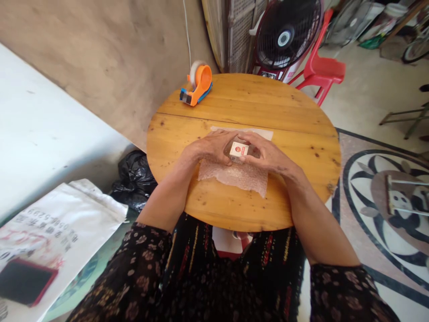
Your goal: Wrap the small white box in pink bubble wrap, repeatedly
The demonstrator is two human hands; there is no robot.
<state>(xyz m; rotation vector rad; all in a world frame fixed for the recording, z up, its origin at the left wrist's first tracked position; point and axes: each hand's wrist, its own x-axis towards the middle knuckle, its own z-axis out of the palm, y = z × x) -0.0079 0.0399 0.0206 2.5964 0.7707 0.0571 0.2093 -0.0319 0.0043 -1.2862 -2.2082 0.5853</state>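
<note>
A small white box with a red round mark and red print sits between my hands, over a sheet of bubble wrap on the wooden table. My left hand curves around the box's left side, thumb and fingers apart, with a gap to the box. On the other side, my right hand has its thumb at the box's lower right corner and its fingers bent behind it. How firmly it grips the box is hard to see. Parts of the bubble wrap are hidden beneath both hands.
An orange and blue tape dispenser stands at the round table's back left. Beyond are a fan and a red plastic chair. At left lie a black plastic bag, a white printed sack and a dark phone-like object.
</note>
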